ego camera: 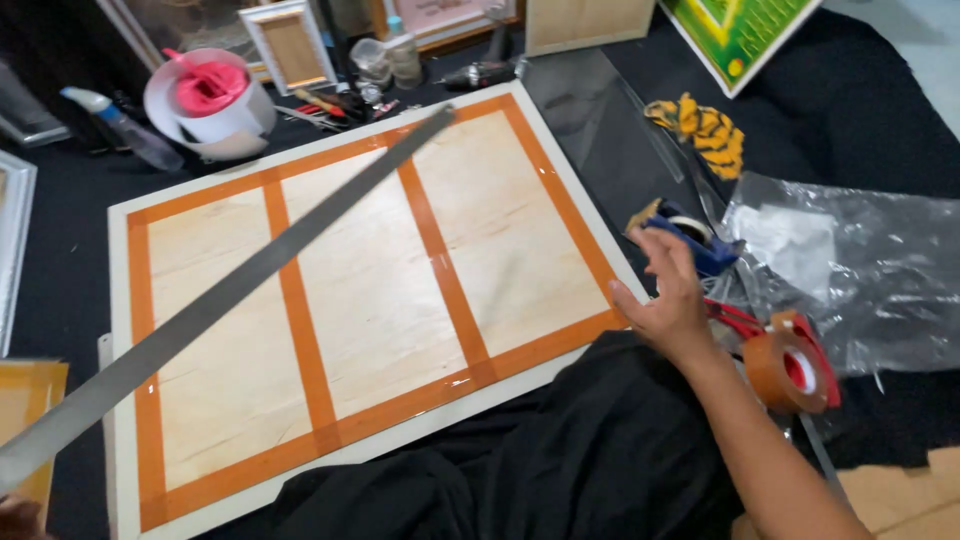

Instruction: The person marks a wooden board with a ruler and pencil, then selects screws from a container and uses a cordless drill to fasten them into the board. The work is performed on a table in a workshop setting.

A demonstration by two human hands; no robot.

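Observation:
A large picture frame lies back-up: a pale wooden board [370, 290] with a white rim, taped with orange-brown strips around its edge and across its panels. A long grey metal ruler [240, 280] slants above it from the lower left to the top middle. Only a sliver of my left hand [18, 518] shows at the bottom left corner, at the ruler's near end, and it seems to grip it. My right hand [668, 300] hovers with fingers spread off the frame's right edge, just short of a blue tape dispenser [695, 238].
A red dispenser with a brown tape roll [790, 368] lies by my right wrist. Crumpled clear plastic [860, 270] is at right, a yellow-black cloth [705, 130] and a clear sheet [590, 120] behind. Pink-and-white rolls [210, 100], a spray bottle [125, 128] and small frames stand at the back.

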